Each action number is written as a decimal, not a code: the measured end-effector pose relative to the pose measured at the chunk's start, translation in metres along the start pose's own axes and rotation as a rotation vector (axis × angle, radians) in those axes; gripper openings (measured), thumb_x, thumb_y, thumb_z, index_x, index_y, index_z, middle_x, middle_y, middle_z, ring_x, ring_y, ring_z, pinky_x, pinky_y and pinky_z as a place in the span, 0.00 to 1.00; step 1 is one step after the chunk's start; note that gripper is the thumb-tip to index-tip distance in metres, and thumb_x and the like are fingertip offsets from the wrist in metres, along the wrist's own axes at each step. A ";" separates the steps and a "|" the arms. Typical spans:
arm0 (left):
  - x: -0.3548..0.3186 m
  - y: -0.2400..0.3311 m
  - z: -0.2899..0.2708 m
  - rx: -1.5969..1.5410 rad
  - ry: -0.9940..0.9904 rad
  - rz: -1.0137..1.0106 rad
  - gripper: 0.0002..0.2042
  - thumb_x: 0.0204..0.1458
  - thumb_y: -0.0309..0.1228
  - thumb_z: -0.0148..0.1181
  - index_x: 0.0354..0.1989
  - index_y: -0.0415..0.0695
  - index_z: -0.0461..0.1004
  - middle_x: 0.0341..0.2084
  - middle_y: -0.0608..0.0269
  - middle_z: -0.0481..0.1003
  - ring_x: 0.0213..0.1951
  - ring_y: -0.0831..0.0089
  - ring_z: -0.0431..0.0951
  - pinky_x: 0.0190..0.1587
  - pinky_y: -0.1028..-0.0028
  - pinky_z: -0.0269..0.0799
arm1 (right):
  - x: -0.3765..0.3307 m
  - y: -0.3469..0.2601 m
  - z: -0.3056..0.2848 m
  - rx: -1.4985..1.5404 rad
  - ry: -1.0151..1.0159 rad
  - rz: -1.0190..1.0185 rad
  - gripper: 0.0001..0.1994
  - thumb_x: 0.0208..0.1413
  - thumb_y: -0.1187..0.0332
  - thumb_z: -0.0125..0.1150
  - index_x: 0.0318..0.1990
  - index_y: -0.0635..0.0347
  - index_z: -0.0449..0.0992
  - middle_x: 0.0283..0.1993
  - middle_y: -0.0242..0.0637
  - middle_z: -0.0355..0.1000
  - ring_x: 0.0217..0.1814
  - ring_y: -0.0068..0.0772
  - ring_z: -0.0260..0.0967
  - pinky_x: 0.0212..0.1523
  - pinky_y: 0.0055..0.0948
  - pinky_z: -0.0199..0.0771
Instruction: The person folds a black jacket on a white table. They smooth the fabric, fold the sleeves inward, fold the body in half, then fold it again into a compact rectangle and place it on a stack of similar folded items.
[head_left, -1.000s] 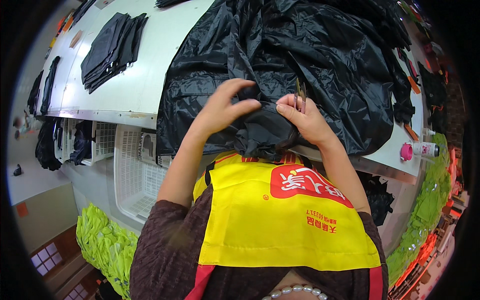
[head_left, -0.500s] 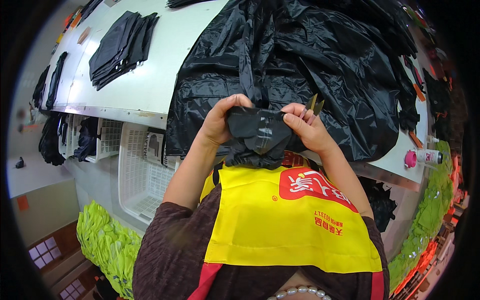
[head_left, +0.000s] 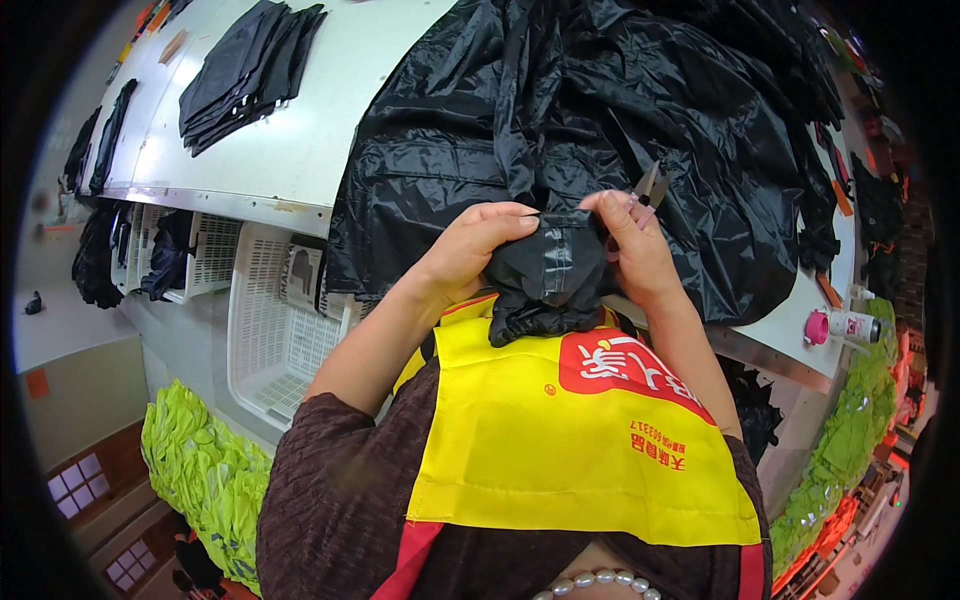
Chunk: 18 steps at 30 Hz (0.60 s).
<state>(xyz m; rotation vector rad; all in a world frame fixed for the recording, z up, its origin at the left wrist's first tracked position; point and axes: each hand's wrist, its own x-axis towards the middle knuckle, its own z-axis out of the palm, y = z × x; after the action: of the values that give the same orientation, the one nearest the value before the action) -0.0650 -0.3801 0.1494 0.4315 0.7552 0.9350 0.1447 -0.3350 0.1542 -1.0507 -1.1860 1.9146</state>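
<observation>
- The left hand (head_left: pixel 470 250) is clenched on a bunched fold of the black garment (head_left: pixel 560 130), fingers curled over the top of the fold, thumb side toward the body.
- The right hand (head_left: pixel 630 250) grips the same fold from the opposite side; it also holds small thread snips (head_left: pixel 648 190), whose tips project upward above the fingers.
- The gripped fold (head_left: pixel 550 275) sits between the two hands, raised off the table edge, directly above the yellow apron (head_left: pixel 560 430) with its red patch.
- The remainder of the garment, shiny black fabric, lies spread across the white worktable (head_left: pixel 330 120), draping over its near edge.
- A stack of dark fabric pieces (head_left: pixel 245 70) rests on the table, well apart to the left.
- White perforated baskets (head_left: pixel 275 330) stand below the table edge, left of the left forearm.
- A pink-capped bottle (head_left: pixel 840 325) lies near the table's right corner.
- Fluorescent yellow-green fabric (head_left: pixel 205 470) lies piled on the floor at lower left.
</observation>
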 end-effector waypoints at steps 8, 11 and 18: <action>0.000 -0.011 -0.003 -0.064 0.062 0.026 0.09 0.52 0.28 0.51 0.38 0.36 0.72 0.32 0.59 0.76 0.33 0.74 0.77 0.39 0.77 0.74 | -0.022 -0.017 0.011 -0.658 0.043 -0.492 0.13 0.45 0.71 0.66 0.41 0.60 0.77 0.27 0.31 0.67 0.24 0.17 0.60 0.25 0.18 0.59; 0.000 -0.008 0.002 -0.017 -0.030 0.010 0.10 0.53 0.28 0.49 0.39 0.36 0.72 0.33 0.59 0.76 0.33 0.75 0.77 0.38 0.77 0.74 | -0.020 -0.012 0.020 -0.744 0.033 -0.581 0.12 0.44 0.75 0.65 0.40 0.62 0.77 0.28 0.36 0.70 0.26 0.26 0.66 0.27 0.21 0.65; 0.000 -0.009 0.011 0.123 -0.026 0.018 0.10 0.53 0.31 0.50 0.35 0.37 0.75 0.31 0.63 0.77 0.32 0.80 0.76 0.37 0.82 0.71 | -0.013 -0.009 0.020 -0.968 0.107 -0.900 0.06 0.43 0.79 0.60 0.31 0.63 0.73 0.29 0.40 0.69 0.28 0.37 0.69 0.28 0.29 0.69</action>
<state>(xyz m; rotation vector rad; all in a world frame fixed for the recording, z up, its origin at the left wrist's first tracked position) -0.0512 -0.3853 0.1511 0.5582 0.7892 0.9014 0.1342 -0.3500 0.1717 -0.7782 -2.1112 0.5498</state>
